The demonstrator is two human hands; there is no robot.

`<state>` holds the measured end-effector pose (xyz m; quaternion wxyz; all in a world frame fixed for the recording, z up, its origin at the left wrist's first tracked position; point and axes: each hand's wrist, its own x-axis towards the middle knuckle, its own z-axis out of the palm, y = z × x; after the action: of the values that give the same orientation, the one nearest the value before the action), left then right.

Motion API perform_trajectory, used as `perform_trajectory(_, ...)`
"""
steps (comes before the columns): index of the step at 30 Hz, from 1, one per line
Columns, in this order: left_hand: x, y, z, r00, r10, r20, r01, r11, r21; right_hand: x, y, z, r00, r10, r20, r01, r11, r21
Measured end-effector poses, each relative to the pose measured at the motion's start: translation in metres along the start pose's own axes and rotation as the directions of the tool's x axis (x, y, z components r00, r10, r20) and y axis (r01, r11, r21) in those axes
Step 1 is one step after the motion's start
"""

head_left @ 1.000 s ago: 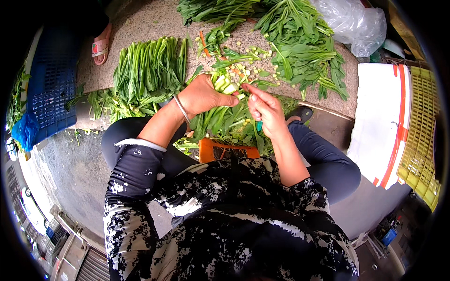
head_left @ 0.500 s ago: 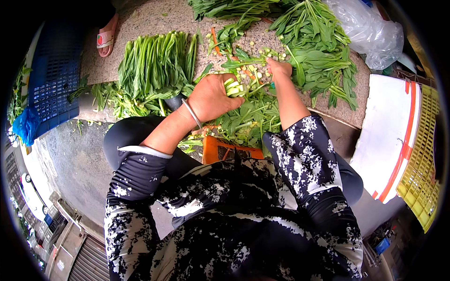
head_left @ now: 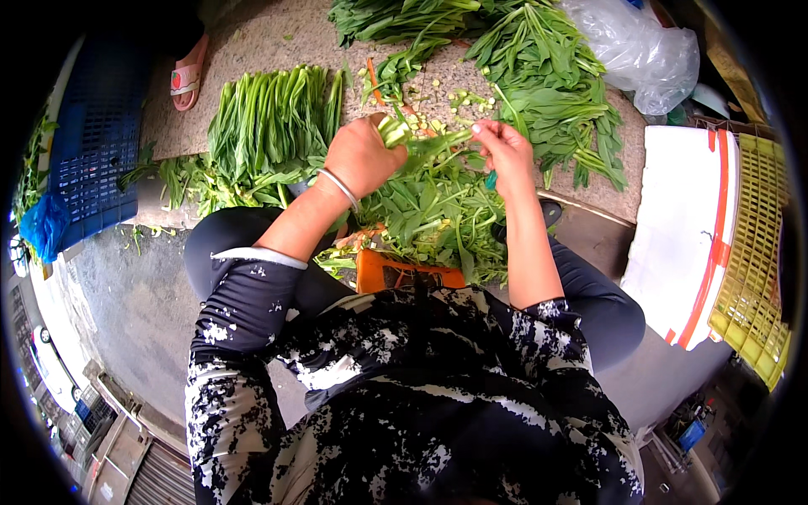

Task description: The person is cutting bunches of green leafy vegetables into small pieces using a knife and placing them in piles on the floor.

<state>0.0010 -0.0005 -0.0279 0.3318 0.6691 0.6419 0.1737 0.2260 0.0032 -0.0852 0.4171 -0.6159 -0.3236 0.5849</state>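
My left hand (head_left: 358, 164) is closed round a bunch of pale green cut stems (head_left: 394, 129) above the stone slab. Opposite it, my right hand (head_left: 509, 158) pinches the end of a leafy stalk (head_left: 450, 139), with a small teal object (head_left: 491, 180) tucked low in its fingers, its shape unclear. Loose leaves and trimmings (head_left: 429, 206) heap beneath both hands, over an orange plastic item (head_left: 370, 271). Small chopped pieces (head_left: 467, 99) lie scattered beyond. An upright-aligned bundle of greens (head_left: 261, 118) lies left of my left hand, and leafy piles (head_left: 555, 118) lie to the right.
A blue crate (head_left: 88, 160) with a blue bag (head_left: 42, 231) stands left. A white foam box (head_left: 673, 236) and yellow crate (head_left: 749, 252) stand right. A clear plastic bag (head_left: 640, 59) sits upper right; a pink sandal (head_left: 189, 71) is upper left.
My right hand reached forward to a stalk among the scraps, then came back toward my left hand with it. My left hand has risen slightly, still gripping the stems.
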Motion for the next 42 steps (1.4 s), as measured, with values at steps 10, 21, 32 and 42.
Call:
perform_trajectory(10, -0.001, 0.002, 0.013, 0.954, 0.09, 0.286, 0.08, 0.844, -0.53, -0.054, -0.026, 0.028, 0.975, -0.01, 0.222, 0.007, 1.0, 0.014)
perform_trajectory(21, -0.005, 0.009, 0.003, 0.94, 0.002, 0.341, 0.233, 0.726, -0.647, -0.069, -0.024, 0.035, 0.982, -0.075, 0.175, 0.05, 0.989, 0.139)
perform_trajectory(32, -0.003, -0.003, 0.011, 0.977, 0.112, 0.18, 0.012, 0.818, -0.575, -0.087, -0.014, 0.051, 0.964, 0.062, 0.26, -0.139, 0.947, 0.29)
perform_trajectory(42, -0.003, -0.019, 0.008, 0.91, 0.039, 0.412, 0.081, 0.96, -0.269, -0.079, 0.065, 0.021, 0.801, 0.534, 0.271, -0.493, 0.845, -0.208)
